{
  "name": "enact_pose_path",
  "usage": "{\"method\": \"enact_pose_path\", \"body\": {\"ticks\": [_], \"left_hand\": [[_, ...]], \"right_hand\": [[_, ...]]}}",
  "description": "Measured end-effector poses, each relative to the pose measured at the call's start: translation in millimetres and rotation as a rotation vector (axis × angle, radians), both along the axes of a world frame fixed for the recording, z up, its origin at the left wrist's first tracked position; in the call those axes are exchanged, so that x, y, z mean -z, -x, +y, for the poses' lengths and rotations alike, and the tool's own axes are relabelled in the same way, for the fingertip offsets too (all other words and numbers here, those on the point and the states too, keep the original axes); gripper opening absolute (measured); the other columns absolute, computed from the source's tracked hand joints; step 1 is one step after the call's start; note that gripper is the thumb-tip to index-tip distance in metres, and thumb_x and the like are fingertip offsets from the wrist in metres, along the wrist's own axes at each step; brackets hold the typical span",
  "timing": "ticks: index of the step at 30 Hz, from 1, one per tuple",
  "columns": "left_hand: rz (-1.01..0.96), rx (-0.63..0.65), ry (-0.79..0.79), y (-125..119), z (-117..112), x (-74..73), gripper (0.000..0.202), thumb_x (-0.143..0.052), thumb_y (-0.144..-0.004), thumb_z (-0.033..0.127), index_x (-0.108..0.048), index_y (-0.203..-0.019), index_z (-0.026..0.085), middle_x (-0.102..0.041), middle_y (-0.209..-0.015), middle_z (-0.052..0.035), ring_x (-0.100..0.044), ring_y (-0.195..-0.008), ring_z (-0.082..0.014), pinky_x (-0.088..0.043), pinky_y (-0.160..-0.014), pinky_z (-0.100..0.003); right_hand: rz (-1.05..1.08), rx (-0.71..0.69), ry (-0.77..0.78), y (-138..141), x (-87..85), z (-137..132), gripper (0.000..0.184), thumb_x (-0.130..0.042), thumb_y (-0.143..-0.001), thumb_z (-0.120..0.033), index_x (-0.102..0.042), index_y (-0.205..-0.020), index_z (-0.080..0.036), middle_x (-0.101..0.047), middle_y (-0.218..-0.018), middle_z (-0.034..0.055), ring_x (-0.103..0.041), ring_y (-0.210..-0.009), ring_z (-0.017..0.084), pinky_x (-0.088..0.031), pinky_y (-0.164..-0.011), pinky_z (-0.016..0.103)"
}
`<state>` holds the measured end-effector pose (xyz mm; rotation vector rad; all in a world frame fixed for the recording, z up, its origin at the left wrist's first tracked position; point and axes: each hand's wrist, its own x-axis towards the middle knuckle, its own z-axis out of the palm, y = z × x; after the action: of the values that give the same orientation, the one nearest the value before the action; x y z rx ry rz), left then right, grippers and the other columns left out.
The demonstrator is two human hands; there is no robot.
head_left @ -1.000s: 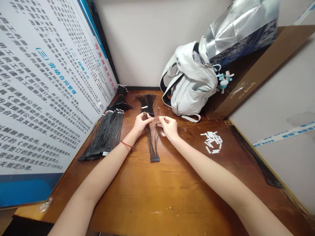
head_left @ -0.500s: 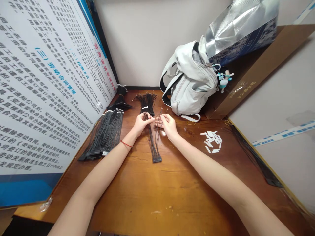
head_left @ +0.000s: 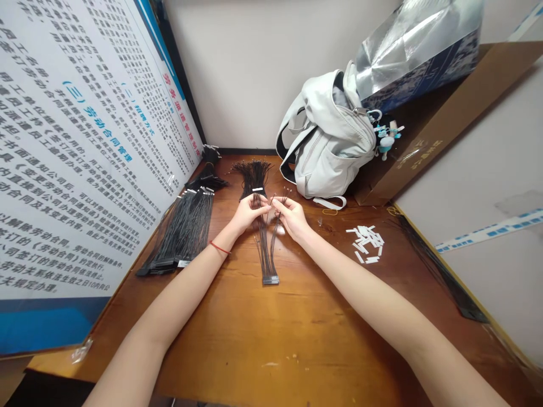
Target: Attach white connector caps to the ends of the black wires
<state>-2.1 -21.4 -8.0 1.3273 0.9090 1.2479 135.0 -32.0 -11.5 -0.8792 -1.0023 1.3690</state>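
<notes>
Between my hands is a black wire harness (head_left: 267, 249), its thin wires running up from a flat black connector (head_left: 270, 280) that lies on the table. My left hand (head_left: 250, 213) is closed on the left bunch of its wires, with a white tube (head_left: 258, 189) at the top of that bunch. Fingers and thumb of my right hand (head_left: 291, 216) pinch a few separated wires on the right, whose bare ends stick up above the fingertips. Just behind my hands lies a bundle of black wires (head_left: 253, 172) with small metallic ends.
On the left lie a row of finished-looking black harnesses (head_left: 182, 232) with white tips and a tied bundle (head_left: 207, 172). White tubes (head_left: 367, 244) are scattered at right. A pale backpack (head_left: 326, 141) and a cardboard box (head_left: 428, 135) stand behind; more black wires (head_left: 445, 271) lie far right.
My left fingers have shifted slightly right along the wires. My right hand has moved a little right, with more wire ends now gathered at its fingertips. The connector has slid slightly toward me.
</notes>
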Motion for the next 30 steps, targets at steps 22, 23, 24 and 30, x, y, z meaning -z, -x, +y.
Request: {"method": "enact_pose_path", "body": {"ticks": [22, 23, 24, 30], "left_hand": [[-0.064, -0.119, 0.019, 2.6, 2.3, 3.7, 0.046, -0.077, -0.054, 0.029, -0.066, -0.097, 0.016, -0.068, -0.079, -0.0039, -0.061, -0.072, -0.0147, -0.047, -0.072, -0.028], [-0.062, -0.119, 0.006, 2.2, 1.9, 2.9, 0.043, -0.077, -0.054, 0.029, -0.067, -0.094, 0.016, -0.068, -0.080, -0.0043, -0.061, -0.073, -0.0150, -0.048, -0.073, -0.029], [-0.062, -0.119, -0.005, 1.7, 1.6, 2.3, 0.041, -0.078, -0.054, 0.029, -0.067, -0.091, 0.016, -0.069, -0.081, -0.0048, -0.062, -0.074, -0.0154, -0.048, -0.074, -0.029], [-0.071, -0.134, -0.023, 0.2, 0.6, 1.6, 0.036, -0.079, -0.052, 0.027, -0.068, -0.084, 0.015, -0.070, -0.087, -0.0072, -0.064, -0.081, -0.0179, -0.049, -0.081, -0.033]], "right_hand": [[-0.201, 0.106, -0.045, 5.4, 6.1, 1.6, 0.027, -0.072, -0.059, -0.038, -0.064, -0.071, -0.016, -0.066, -0.074, 0.0032, -0.060, -0.071, 0.016, -0.049, -0.072, 0.029], [-0.208, 0.117, -0.048, 5.8, 6.5, 1.9, 0.027, -0.072, -0.059, -0.038, -0.064, -0.071, -0.015, -0.065, -0.074, 0.0032, -0.060, -0.070, 0.016, -0.049, -0.072, 0.029], [-0.212, 0.127, -0.051, 6.2, 6.8, 2.1, 0.027, -0.072, -0.059, -0.038, -0.063, -0.071, -0.015, -0.065, -0.074, 0.0031, -0.060, -0.070, 0.016, -0.049, -0.072, 0.029], [-0.252, 0.150, -0.046, 5.7, 5.8, 0.5, 0.028, -0.071, -0.059, -0.039, -0.063, -0.070, -0.014, -0.066, -0.073, 0.0035, -0.060, -0.069, 0.016, -0.048, -0.068, 0.028]]}}
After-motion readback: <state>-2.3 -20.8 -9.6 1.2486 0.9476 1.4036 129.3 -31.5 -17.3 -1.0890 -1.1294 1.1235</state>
